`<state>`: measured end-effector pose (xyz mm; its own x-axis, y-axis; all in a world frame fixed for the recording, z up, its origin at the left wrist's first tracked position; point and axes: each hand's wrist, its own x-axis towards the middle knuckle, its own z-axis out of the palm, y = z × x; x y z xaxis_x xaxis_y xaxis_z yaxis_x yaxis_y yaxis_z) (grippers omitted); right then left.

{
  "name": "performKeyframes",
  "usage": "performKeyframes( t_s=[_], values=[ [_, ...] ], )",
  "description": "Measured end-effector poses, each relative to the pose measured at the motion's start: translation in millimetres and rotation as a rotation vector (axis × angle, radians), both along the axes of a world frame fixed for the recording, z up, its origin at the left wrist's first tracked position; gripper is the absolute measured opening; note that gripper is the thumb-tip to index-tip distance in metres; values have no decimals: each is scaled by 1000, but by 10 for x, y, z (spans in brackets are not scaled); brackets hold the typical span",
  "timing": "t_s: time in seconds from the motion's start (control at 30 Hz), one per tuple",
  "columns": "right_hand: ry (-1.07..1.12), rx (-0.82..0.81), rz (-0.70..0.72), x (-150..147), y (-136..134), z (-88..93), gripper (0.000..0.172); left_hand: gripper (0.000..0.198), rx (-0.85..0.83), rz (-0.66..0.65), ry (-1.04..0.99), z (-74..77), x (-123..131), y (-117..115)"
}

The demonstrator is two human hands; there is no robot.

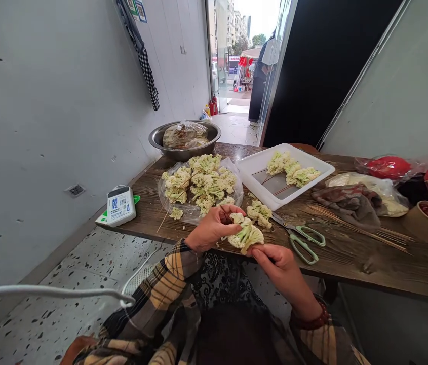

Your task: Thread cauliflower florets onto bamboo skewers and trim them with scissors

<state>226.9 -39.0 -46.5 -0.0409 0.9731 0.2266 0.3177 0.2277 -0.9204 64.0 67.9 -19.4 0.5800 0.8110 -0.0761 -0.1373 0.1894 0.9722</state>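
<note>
My left hand [217,228] is closed around cauliflower florets [247,235] just over the table's near edge. From the other side, my right hand [276,262] pinches the lower end of the same florets. A thin stick seems to pass by my left fingers; how far it runs into the cauliflower is hidden. Behind my hands, a heap of cauliflower florets [208,182] lies on a clear plastic bag [163,195], with sticks poking out. Loose florets [260,213] rest beside green-handled scissors [305,238]. Skewered cauliflower [299,175] lies in a white tray [265,195].
A metal bowl [155,143] with bagged food stands at the back left. The white device [120,205] sits at the left corner. To the right are bamboo skewers [373,230], a grey cloth [350,203] and a paper bowl [422,225]. A person [259,81] stands by the doorway.
</note>
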Motion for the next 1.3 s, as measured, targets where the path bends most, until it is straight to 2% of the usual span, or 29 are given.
performKeyframes(
  t_s=[0.1, 0.17, 0.23, 0.3, 0.37, 0.43, 0.6, 0.7, 0.8, 0.87, 0.93, 1.03, 1.23, 1.3],
  values=[
    [-14, 17, -35, 19, -55, -6, 30, 43, 13, 20, 8, -14, 41, -23],
    [-53, 18, -53, 79, -118, -41, 30, 37, 41, 79, 21, 5, -12, 33],
    [-98, 13, -84, 177, -193, -101, 30, 27, 83, 222, 2, 40, -128, 144],
    [-124, 21, -145, 282, -247, -165, 28, 26, 123, 400, -47, 65, -247, 279],
    [-156, 69, -211, 353, -245, -203, 27, 29, 150, 354, 31, 57, -298, 402],
    [-207, 146, -270, 370, -183, -202, 26, 31, 247, 329, 158, 14, -264, 500],
    [-299, 273, -324, 282, 11, -143, 24, 43, 744, 391, 552, -83, -112, 636],
    [-287, 269, -329, 234, 49, -159, 24, 45, 931, 447, 632, -87, -105, 575],
    [-232, 238, -288, 184, 89, -195, 25, 39, 1005, 472, 598, -90, -79, 421],
    [-183, 213, -277, 144, 137, -214, 26, 39, 1037, 442, 589, -102, -41, 333],
    [-134, 179, -294, 107, 193, -226, 27, 38, 1020, 418, 592, -118, -5, 283],
    [-83, 131, -318, 72, 259, -223, 30, 37, 887, 375, 537, -119, 23, 235],
    [-72, 139, -224, 27, 271, -133, 29, 47, 469, 72, 302, -38, 68, 49],
    [-79, 166, -196, 5, 267, -105, 29, 44, 386, 30, 271, -16, 81, 12]
  ],
)
